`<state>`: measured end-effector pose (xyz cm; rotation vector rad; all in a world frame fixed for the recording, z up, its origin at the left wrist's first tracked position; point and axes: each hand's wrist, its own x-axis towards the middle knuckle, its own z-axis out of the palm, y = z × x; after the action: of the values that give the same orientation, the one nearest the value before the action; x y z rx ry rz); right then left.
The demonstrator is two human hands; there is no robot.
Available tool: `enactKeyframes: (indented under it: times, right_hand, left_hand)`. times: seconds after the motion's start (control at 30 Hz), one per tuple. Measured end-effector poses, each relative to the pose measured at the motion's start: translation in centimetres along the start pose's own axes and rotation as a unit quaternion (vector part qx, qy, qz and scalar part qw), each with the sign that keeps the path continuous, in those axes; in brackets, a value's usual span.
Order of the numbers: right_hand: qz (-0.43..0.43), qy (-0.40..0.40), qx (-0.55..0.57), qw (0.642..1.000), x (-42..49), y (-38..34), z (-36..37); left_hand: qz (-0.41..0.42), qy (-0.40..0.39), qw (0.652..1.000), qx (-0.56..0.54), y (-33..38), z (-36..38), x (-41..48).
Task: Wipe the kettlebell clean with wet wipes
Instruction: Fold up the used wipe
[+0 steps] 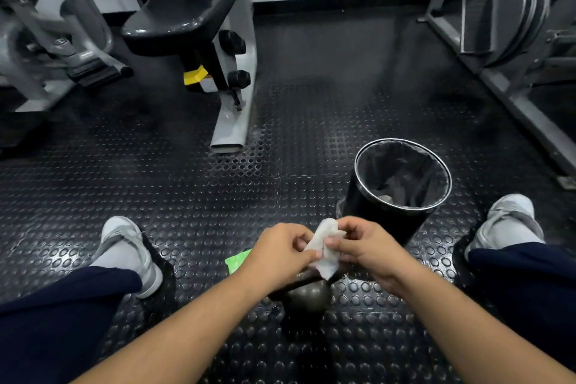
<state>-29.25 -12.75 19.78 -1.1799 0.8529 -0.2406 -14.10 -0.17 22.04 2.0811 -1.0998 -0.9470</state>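
A dark round kettlebell [307, 294] stands on the studded rubber floor between my legs, its handle mostly hidden under my hands. Just above it, both hands hold a white wet wipe [325, 251]. My left hand [280, 252] pinches the wipe's left side and my right hand [363, 248] pinches its right side. The wipe is crumpled and hangs down toward the kettlebell's handle. A green wipes packet [237, 260] lies on the floor to the left of my left hand, partly hidden.
A black bin [367, 196] with a dark liner and some waste inside stands just beyond my right hand. My grey shoes [131, 246] [508, 221] rest at either side. A gym machine's seat and frame [230, 121] stand at far left, a weight rack [505, 19] at far right.
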Motion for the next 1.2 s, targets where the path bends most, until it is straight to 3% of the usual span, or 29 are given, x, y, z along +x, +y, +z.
enactKeyframes:
  times: [0.13,0.2,0.33,0.43,0.57,0.7,0.93,1.07,1.2]
  right_hand:
    - [-0.023,-0.053,-0.030,0.998,-1.0,-3.2,-2.3]
    - [-0.025,-0.088,-0.010,0.996,-1.7,-4.6,-3.3]
    - [-0.069,-0.018,-0.023,0.997,-1.9,-6.3,-4.9]
    - [-0.090,0.048,0.038,0.994,-1.9,-7.1,-6.0]
    - [-0.105,0.073,0.113,0.985,-2.5,-7.9,-8.5]
    - [-0.128,0.016,0.031,0.991,-3.7,-9.0,-10.5]
    - [-0.212,0.158,-0.015,0.964,-2.7,-10.7,-13.0]
    - [-0.203,0.194,-0.140,0.949,-0.8,-11.3,-14.6]
    - [-0.173,0.271,-0.327,0.888,2.6,-11.3,-16.3]
  left_hand:
    - [0.001,-0.032,0.984,-0.176,1.9,0.1,0.3]
    - [0.017,-0.035,0.978,-0.205,2.8,0.3,0.9]
    - [0.034,0.022,0.968,-0.247,5.4,1.2,2.7]
    - [0.052,0.039,0.962,-0.264,8.0,1.9,4.0]
    - [0.139,0.028,0.978,-0.154,10.5,3.1,5.4]
    - [0.173,0.081,0.977,-0.096,12.5,3.6,7.2]
    - [0.192,0.114,0.973,-0.051,16.1,4.7,9.4]
    - [0.185,0.118,0.975,0.013,16.0,4.8,10.7]
    - [0.148,0.129,0.976,0.090,15.1,4.3,12.2]
